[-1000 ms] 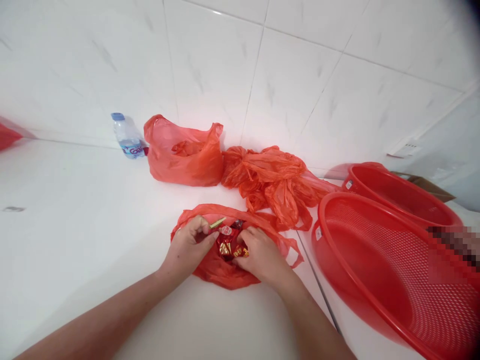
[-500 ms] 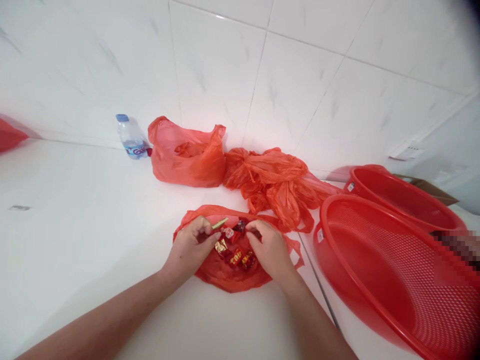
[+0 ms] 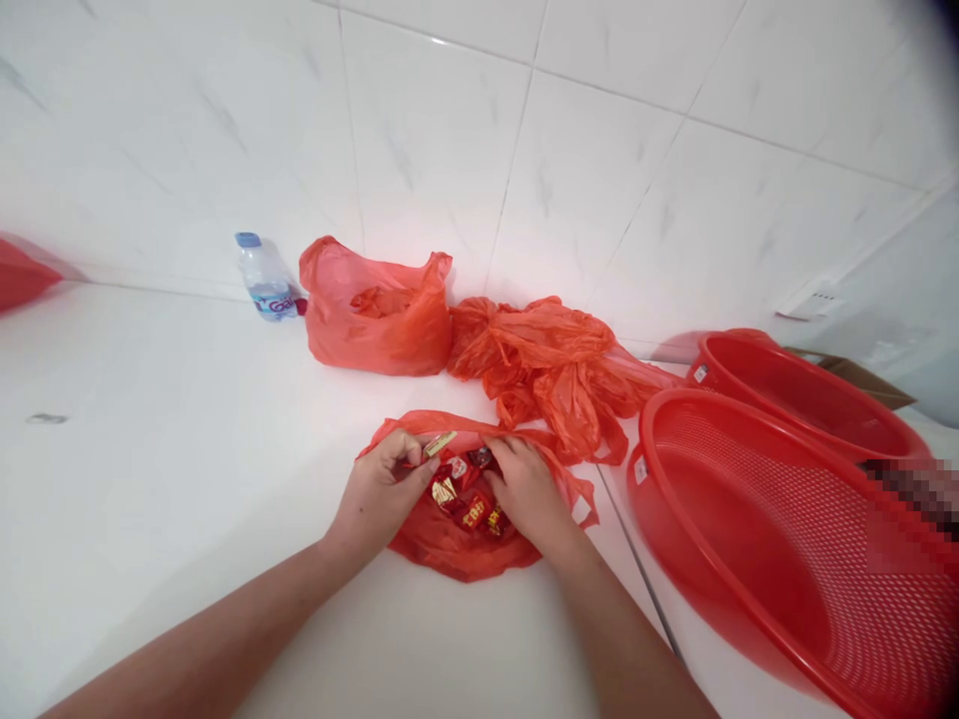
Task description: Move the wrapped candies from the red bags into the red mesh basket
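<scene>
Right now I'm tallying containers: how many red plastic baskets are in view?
2. The near basket is at the right; the second basket is behind it, partly hidden. More could be hidden; the red shape at the left edge is too cut off to identify.

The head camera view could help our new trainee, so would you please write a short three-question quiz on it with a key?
1. What colour is the cap of the bottle near the wall? A) green B) blue C) yellow
2. True or false: the left hand pinches a small yellowish packet.
3. Fill in: the right hand is at the mouth of an open red ____ that holds shiny wrapped pieces.

Key: 1. B, blue. 2. True. 3. Bag.
</scene>
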{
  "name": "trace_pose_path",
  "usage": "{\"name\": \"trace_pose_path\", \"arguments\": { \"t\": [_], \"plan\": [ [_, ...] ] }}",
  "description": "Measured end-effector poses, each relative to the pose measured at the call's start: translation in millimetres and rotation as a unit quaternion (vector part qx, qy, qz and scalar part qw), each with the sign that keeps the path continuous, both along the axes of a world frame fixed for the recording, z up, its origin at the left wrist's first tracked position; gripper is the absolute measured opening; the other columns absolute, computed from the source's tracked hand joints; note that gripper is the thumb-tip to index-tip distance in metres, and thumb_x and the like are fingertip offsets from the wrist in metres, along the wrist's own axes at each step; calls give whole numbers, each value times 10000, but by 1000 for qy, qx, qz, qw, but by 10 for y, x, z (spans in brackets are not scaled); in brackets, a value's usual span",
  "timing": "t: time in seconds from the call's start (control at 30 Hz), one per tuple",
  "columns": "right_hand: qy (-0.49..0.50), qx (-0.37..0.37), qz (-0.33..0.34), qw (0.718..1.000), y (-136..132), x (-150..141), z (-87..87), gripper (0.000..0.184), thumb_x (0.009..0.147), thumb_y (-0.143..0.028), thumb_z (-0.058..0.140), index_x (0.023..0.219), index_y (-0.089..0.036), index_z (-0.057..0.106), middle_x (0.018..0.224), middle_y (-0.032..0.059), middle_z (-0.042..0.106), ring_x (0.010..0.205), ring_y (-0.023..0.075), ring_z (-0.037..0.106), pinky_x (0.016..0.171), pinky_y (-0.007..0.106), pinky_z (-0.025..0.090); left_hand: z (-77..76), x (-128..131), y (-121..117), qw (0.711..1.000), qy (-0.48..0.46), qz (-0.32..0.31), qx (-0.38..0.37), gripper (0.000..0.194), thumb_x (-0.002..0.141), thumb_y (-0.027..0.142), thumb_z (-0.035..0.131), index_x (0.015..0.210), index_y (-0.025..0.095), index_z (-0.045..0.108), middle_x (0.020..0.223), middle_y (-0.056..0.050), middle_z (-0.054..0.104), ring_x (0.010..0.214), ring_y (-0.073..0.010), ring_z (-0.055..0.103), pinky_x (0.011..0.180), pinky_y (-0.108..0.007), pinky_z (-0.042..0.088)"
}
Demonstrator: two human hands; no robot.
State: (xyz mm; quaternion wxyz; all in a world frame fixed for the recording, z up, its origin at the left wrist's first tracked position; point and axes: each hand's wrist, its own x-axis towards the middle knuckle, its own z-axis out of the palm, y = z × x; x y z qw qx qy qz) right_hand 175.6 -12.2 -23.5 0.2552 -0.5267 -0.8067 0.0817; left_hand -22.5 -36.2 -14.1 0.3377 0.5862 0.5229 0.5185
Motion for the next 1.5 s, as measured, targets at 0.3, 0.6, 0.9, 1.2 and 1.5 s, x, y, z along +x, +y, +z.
{"name": "trace_pose_path", "arguments": {
  "t": [0.3, 0.6, 0.9, 1.2, 1.5],
  "plan": [
    [50, -49, -23, 997, -23, 38, 64, 188, 761, -116, 590, 916, -216, 555, 912, 15, 628, 856, 172, 574, 781, 287, 438, -9, -18, -4, 999, -18, -31, -17, 241, 790, 311, 596, 681, 215, 405, 904, -29, 676, 859, -189, 641, 731, -313, 508],
    [50, -82, -11, 995, -40, 73, 97, 139, 821, -227, 560, 957, -212, 581, 933, 27, 660, 862, 178, 598, 763, 285, 430, -32, -14, -3, 999, -33, -32, -18, 248, 781, 318, 612, 668, 220, 415, 808, -12, 662, 793, -177, 646, 687, -296, 518],
    [63, -71, 25, 995, -11, 33, 109, 246, 838, -128, 503, 1019, -211, 647, 1014, 36, 674, 938, 167, 601, 842, 283, 432, -26, -6, -11, 999, -28, -29, -11, 247, 760, 297, 628, 652, 222, 418, 785, -5, 663, 757, -173, 642, 649, -284, 508],
    [113, -83, -4, 990, -37, 89, 104, 104, 832, -154, 502, 854, -207, 588, 866, 13, 652, 803, 163, 578, 736, 285, 430, -10, -4, -19, 999, -23, -37, -13, 241, 774, 309, 619, 662, 221, 424, 778, -3, 654, 769, -175, 645, 674, -290, 518],
    [106, -77, -20, 991, -15, 126, 145, 139, 866, -176, 452, 835, -207, 584, 822, 12, 643, 758, 161, 566, 702, 274, 419, 18, 5, -21, 999, -11, -30, -13, 244, 759, 306, 627, 646, 221, 428, 775, -3, 658, 754, -176, 643, 668, -296, 523]
  ]
}}
